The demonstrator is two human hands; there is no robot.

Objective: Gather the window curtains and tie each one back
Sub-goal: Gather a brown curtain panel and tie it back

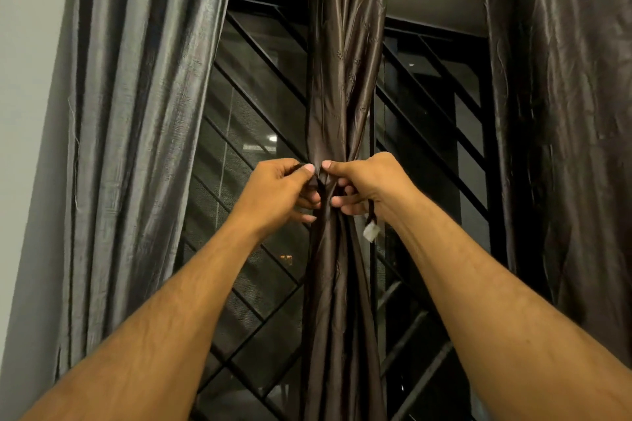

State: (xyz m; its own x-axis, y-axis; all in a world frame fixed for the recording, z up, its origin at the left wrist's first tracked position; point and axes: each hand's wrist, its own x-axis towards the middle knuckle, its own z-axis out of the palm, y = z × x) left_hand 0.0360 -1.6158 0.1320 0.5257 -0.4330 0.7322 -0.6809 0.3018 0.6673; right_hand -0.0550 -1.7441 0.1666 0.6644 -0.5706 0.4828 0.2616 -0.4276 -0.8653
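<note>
Both hands (321,188) on gathered curtain (345,79)

Count, placed relative to the window (260,120):
Curtains: 3. One left of window (136,113), one across its middle (345,79), one right of it (564,113).
Ties: 1, on the middle curtain (321,181).
White tags: 1 (371,231).
Hands: 2, left (280,191), right (369,184).
Window: 1.
</note>
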